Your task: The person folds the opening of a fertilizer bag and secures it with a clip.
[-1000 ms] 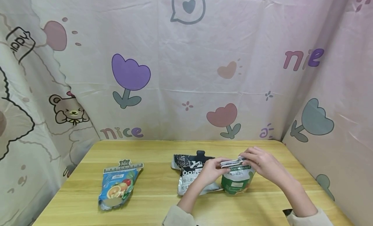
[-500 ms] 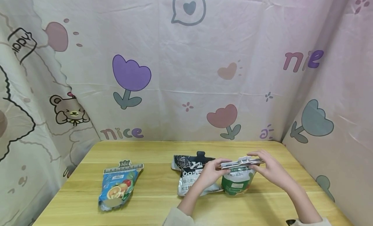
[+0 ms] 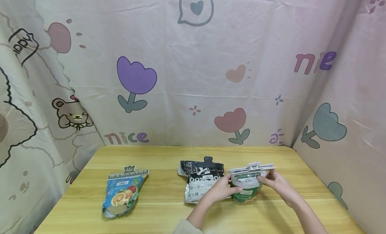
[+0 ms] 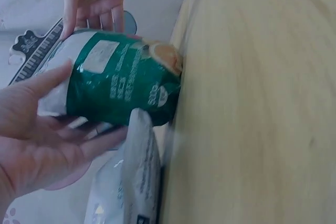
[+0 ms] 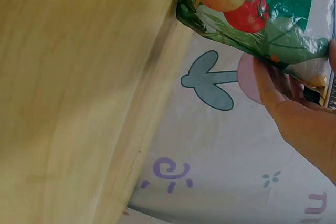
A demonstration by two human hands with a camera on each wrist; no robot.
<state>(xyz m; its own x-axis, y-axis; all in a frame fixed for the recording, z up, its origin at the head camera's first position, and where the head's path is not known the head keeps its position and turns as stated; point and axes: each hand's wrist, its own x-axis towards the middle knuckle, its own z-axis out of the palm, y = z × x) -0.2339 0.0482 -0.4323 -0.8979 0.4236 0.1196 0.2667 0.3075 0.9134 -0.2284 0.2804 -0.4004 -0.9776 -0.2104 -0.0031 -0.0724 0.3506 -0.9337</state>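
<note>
A green and white bag [image 3: 248,194] with fruit printed on it stands at the right of the table, its top pinched in a pale clip [image 3: 254,167] with piano-key stripes. My left hand [image 3: 221,189] holds the bag's left side, thumb across the front and fingers behind. On the other side my right hand [image 3: 279,184] grips it near the top corner, thumb in front. The left wrist view shows both hands around the green bag [image 4: 118,80], its base at the table. Right beside it, partly behind my left hand, lies a black and silver bag [image 3: 197,185] with a black clip [image 3: 208,164].
A blue bag [image 3: 120,195] with fruit pictures lies at the left of the wooden table [image 3: 163,214], closed by a striped clip [image 3: 128,173]. A patterned cloth [image 3: 187,59] hangs behind the table and along both sides.
Both hands have slid down from the pale clip onto the sides of the green bag. Earlier, the right hand moved from the clip's middle to its right end. The other bags stay put.
</note>
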